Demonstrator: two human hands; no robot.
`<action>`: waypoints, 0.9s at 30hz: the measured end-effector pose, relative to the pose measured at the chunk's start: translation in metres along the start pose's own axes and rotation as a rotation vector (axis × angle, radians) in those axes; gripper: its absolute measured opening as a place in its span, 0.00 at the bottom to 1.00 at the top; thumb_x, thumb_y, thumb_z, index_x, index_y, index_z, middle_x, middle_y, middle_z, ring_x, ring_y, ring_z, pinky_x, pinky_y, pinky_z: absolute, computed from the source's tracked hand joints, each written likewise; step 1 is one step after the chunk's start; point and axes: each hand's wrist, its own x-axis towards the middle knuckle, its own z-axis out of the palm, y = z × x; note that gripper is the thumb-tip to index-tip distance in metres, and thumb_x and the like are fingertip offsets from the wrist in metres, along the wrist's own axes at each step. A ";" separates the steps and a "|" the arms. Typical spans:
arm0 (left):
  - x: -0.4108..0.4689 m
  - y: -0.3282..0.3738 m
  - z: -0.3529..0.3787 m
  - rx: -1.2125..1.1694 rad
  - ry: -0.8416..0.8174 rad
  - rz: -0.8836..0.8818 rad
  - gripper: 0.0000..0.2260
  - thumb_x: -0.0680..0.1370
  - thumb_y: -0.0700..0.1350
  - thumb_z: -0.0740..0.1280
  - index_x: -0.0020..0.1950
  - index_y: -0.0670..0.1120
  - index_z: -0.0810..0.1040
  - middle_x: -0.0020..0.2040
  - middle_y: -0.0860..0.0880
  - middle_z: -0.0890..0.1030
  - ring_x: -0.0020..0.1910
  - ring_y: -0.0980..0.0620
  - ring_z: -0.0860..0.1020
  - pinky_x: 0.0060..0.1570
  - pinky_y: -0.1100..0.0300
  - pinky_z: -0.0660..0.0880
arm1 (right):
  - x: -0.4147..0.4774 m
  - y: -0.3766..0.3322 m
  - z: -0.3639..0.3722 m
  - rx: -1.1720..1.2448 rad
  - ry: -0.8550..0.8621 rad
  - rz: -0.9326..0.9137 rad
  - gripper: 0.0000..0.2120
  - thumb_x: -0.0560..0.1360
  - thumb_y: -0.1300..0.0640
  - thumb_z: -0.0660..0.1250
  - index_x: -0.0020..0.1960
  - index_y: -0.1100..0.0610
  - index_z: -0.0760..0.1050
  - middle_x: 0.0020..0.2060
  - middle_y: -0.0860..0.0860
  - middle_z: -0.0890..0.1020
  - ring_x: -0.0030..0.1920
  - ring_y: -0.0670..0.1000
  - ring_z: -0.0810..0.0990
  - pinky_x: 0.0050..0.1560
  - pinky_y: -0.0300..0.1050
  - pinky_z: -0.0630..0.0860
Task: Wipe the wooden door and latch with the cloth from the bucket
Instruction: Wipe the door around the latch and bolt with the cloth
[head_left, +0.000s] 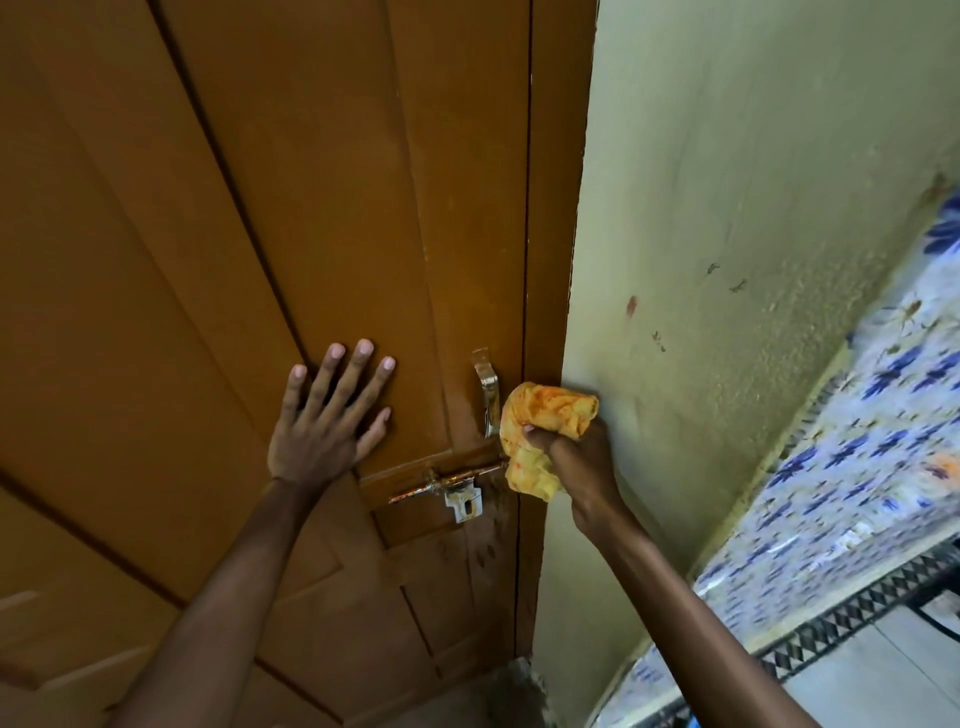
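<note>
The wooden door (218, 218) fills the left of the view, its brown panels shut against the frame. The left hand (324, 415) lies flat on it, fingers spread apart, just left of the latch (447, 486). The latch, a sliding metal bolt with a hasp plate, sits below a metal pull handle (485, 392). Just right of the latch, the right hand (569, 457) is clamped around a bunched yellow cloth (540, 431), which touches the bolt's end and the door edge. Right of the latch stands a pale green wall (727, 208).
</note>
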 end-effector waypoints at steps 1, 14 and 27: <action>0.000 0.000 0.000 0.000 -0.002 -0.001 0.31 0.82 0.62 0.62 0.82 0.52 0.62 0.83 0.46 0.58 0.82 0.45 0.50 0.79 0.44 0.44 | 0.000 0.000 0.002 0.016 -0.007 0.005 0.15 0.72 0.67 0.72 0.50 0.48 0.80 0.44 0.42 0.83 0.45 0.43 0.83 0.40 0.36 0.79; -0.001 0.000 0.001 -0.001 -0.004 -0.008 0.31 0.83 0.62 0.61 0.83 0.51 0.60 0.83 0.46 0.54 0.83 0.44 0.48 0.79 0.44 0.43 | 0.009 -0.005 0.017 -0.129 -0.282 0.079 0.17 0.73 0.64 0.73 0.56 0.49 0.74 0.48 0.43 0.80 0.49 0.44 0.80 0.46 0.39 0.76; -0.002 0.001 0.004 0.024 0.025 -0.007 0.31 0.82 0.63 0.63 0.82 0.52 0.62 0.83 0.46 0.55 0.82 0.44 0.51 0.79 0.44 0.45 | 0.020 0.024 0.039 -0.335 -0.171 -0.121 0.21 0.72 0.64 0.69 0.59 0.44 0.79 0.48 0.44 0.85 0.51 0.48 0.84 0.57 0.55 0.81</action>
